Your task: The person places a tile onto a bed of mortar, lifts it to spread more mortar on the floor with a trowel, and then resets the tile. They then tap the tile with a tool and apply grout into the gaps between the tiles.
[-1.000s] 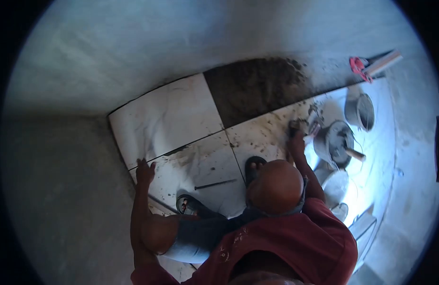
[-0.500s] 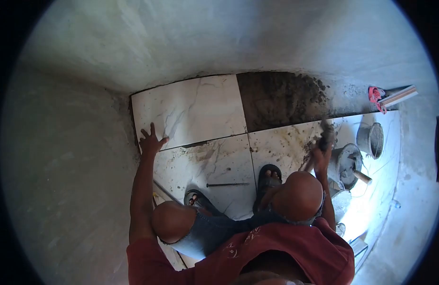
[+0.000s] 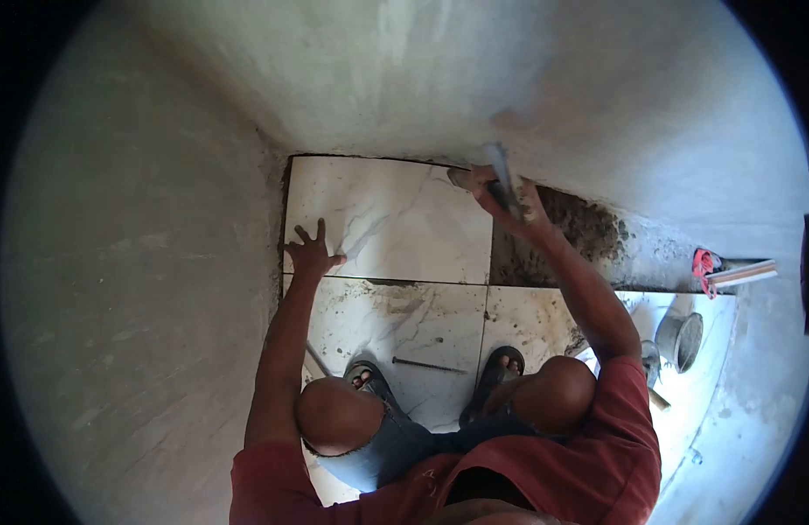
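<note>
My left hand [image 3: 311, 254] lies with fingers spread on the left part of a white, grey-veined floor tile [image 3: 396, 219], close to the left wall. The right hand [image 3: 525, 210] is closed around a hand tool [image 3: 499, 166], raised over the tile's far right corner near the back wall. Motion smears this tool; a grey part and a brownish end show, but I cannot tell its kind. Right of the tile, under my right forearm, lies a bed of dark, rough mortar [image 3: 579, 232]. Mortar-spattered tiles [image 3: 422, 306] cover the floor nearer my feet.
A long dark metal rod [image 3: 429, 365] lies between my sandalled feet. To the right stands a grey bucket [image 3: 682, 341], with a wooden handle [image 3: 658, 400] nearby, partly behind my arm. Pink string [image 3: 704, 269] and pale strips [image 3: 744, 273] lie by the right wall.
My right hand has swung up and left with the tool, from beside the buckets to above the tile's far corner. The left hand stays spread on the tile. The view has shifted.
</note>
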Motion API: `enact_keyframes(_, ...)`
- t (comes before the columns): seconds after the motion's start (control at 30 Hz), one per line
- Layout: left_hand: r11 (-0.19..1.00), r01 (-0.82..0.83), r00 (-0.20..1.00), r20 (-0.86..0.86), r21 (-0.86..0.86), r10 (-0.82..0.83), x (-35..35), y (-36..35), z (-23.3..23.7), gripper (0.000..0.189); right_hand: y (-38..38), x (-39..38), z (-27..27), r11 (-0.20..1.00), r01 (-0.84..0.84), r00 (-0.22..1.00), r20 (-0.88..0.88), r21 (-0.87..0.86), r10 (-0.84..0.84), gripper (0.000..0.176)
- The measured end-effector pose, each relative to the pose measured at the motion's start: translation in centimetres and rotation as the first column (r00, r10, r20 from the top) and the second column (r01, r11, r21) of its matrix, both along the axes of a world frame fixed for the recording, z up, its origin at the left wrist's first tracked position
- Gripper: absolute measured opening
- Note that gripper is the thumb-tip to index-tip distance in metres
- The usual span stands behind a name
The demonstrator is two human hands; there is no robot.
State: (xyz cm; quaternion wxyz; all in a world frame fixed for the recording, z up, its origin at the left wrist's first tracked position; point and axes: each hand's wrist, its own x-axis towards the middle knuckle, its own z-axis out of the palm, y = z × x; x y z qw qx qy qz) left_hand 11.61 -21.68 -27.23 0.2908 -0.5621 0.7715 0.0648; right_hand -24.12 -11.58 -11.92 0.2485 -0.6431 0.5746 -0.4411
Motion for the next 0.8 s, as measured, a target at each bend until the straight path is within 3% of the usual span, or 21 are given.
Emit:
enact_keyframes(0.07,1.000,-0.002,1.000,-0.004,0.015,0.002,0.2,-0.2,-0.1,0.109,-0.7,-0.2,-3.5,0.995,0.006,0.994,-0.112,0.095,0.005,0.023)
enact_keyframes(0.17,1.000,-0.006,0.999,-0.047,0.004,0.006,0.2,-0.1,-0.1,0.109,-0.9,-1.1,-6.6,0.985,-0.028,0.995,-0.092,0.171,0.044,0.025)
enact_keyframes(0.3,0.998,-0.058,0.995,-0.082,0.040,0.061,-0.1,-0.1,0.5,0.110,-1.8,-0.1,-4.7,0.971,-0.086,0.984,-0.136,0.222,0.118,0.026)
enact_keyframes(0.37,0.996,-0.082,0.992,-0.090,0.038,0.085,0.0,-0.4,0.0,0.110,-2.6,1.6,-4.4,0.990,-0.125,0.945,0.312,0.058,0.101,0.026)
enact_keyframes(0.4,0.997,-0.069,0.992,-0.106,0.042,0.073,0.3,-0.2,-0.2,0.111,-3.1,2.0,-5.1,0.985,-0.158,0.936,0.327,0.062,0.130,0.026)
enact_keyframes(0.47,0.994,-0.090,0.991,-0.097,0.057,0.096,0.3,0.0,0.2,0.111,-3.9,1.7,-6.5,0.982,-0.188,0.940,0.288,-0.004,0.181,0.013)
enact_keyframes(0.5,0.994,-0.083,0.990,-0.104,0.067,0.090,0.1,-0.2,0.4,0.111,-4.4,1.3,-6.3,0.975,-0.138,0.989,0.082,0.172,0.126,0.016)
enact_keyframes(0.63,0.995,-0.072,0.992,-0.097,0.066,0.078,0.2,-0.2,0.4,0.110,-6.0,3.7,-4.4,0.949,-0.155,0.977,-0.101,0.273,0.188,0.028)
enact_keyframes(0.7,0.996,-0.071,0.993,-0.092,0.063,0.076,0.2,-0.2,0.3,0.109,-6.6,6.9,-2.5,0.962,-0.274,0.892,0.380,0.023,0.245,0.023)
enact_keyframes(0.8,0.999,-0.045,0.992,-0.116,0.011,0.046,0.6,-0.2,-0.6,0.110,-8.4,7.9,-4.8,0.959,-0.278,0.920,0.299,0.048,0.252,0.019)
